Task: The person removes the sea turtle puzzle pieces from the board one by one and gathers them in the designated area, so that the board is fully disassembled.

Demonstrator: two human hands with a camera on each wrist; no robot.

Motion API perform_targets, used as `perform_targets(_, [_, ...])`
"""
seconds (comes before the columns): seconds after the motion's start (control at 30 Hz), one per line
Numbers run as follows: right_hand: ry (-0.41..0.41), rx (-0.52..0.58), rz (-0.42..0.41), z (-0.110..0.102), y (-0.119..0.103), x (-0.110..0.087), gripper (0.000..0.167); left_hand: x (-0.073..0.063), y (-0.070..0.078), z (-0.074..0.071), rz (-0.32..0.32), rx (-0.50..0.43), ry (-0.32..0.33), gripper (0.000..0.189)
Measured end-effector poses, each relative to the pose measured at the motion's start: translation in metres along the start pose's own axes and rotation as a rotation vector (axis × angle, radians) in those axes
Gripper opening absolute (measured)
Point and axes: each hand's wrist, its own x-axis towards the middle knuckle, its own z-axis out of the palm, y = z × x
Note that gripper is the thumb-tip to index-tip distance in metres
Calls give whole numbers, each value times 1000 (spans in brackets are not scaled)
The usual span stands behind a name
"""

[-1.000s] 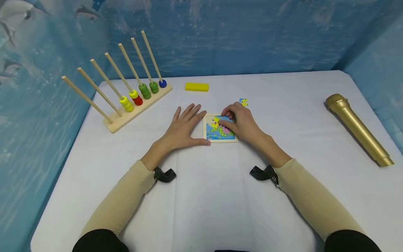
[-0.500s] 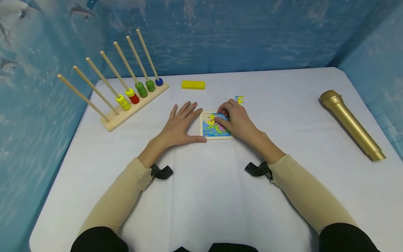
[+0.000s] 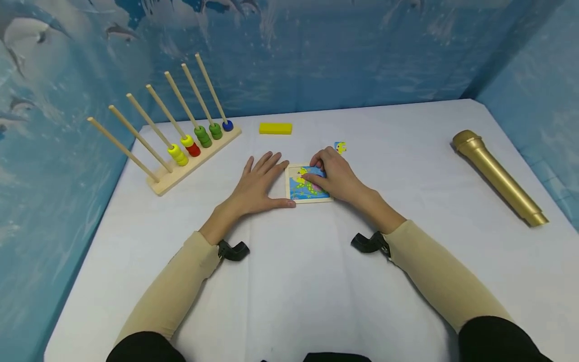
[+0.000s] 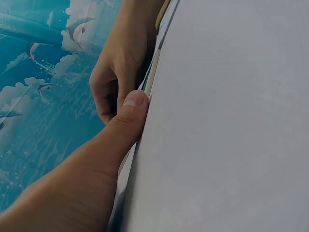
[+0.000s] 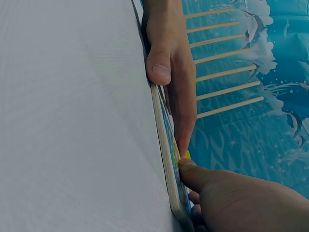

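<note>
Evidently the left hand (image 3: pixel 257 188), its grip released, touches the puzzle (image 3: pixel 304 193) on the surface (image 3: pixel 289 281), toward its far edge; whether the right hand (image 3: pixel 340 177), curled over it, pinches anything, I cannot tell. Uneven thumb pressure could skew the puzzle.

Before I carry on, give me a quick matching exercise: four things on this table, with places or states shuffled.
Things:
1. Framed puzzle
2. Microphone
3. Loose puzzle piece
4. Beaded peg rack

Places or states:
A. Just beyond the right hand
B. Seven rods standing up
C. Between the left hand and right hand
D. Gold, lying far right

Pairs: 1-C, 2-D, 3-A, 4-B
</note>
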Motion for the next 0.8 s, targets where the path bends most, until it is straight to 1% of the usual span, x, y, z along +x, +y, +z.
perform_targets(0.13, [23,2,5,1,0,3,39,1,-1,-2,8,17,18,108])
perform_targets(0.23, [20,5,21,2,2,4,40,2,-2,-3,9,21,11,108])
perform_targets(0.4, [9,32,17,4,1,6,40,-1,-3,-4,-10,17,-4,109])
perform_targets(0.6, [18,62,17,3,0,6,40,-2,-3,-3,-17,13,0,109])
perform_targets(0.8, [38,91,-45,3,2,3,31,-1,-2,-1,-15,17,0,109])
